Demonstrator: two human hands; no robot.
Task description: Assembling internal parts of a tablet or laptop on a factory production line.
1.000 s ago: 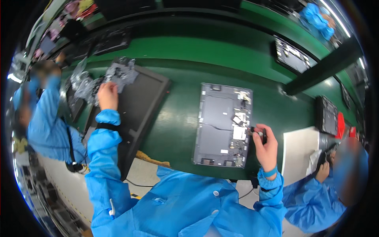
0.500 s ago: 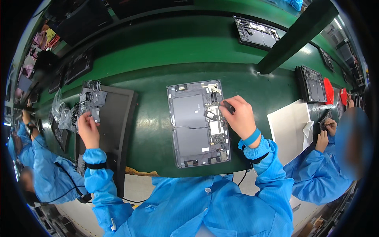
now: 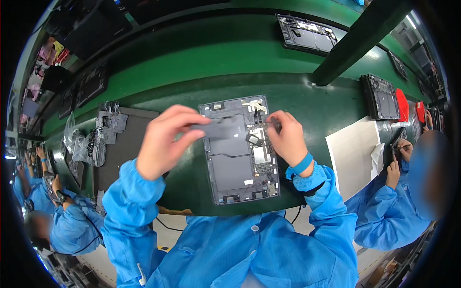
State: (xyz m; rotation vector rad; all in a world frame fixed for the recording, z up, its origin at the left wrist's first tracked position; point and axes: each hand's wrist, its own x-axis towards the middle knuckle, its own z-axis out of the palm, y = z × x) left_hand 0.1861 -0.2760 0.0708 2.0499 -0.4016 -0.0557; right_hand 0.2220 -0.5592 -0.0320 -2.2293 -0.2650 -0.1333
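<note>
1. The left hand (image 3: 165,140) pinches a thin dark piece (image 3: 217,129) between thumb and fingers, over the upper left part of an open grey device chassis (image 3: 228,174); the piece is blurred, so its outline is uncertain.
2. The right hand (image 3: 290,143) has a narrow pinch on a small black object (image 3: 275,124), at the chassis's upper right edge.
3. The chassis lies on the green bench (image 3: 300,103), between a dark board (image 3: 127,161) on the left and a white sheet (image 3: 349,156) on the right; grey parts (image 3: 113,128) lie on the board.
</note>
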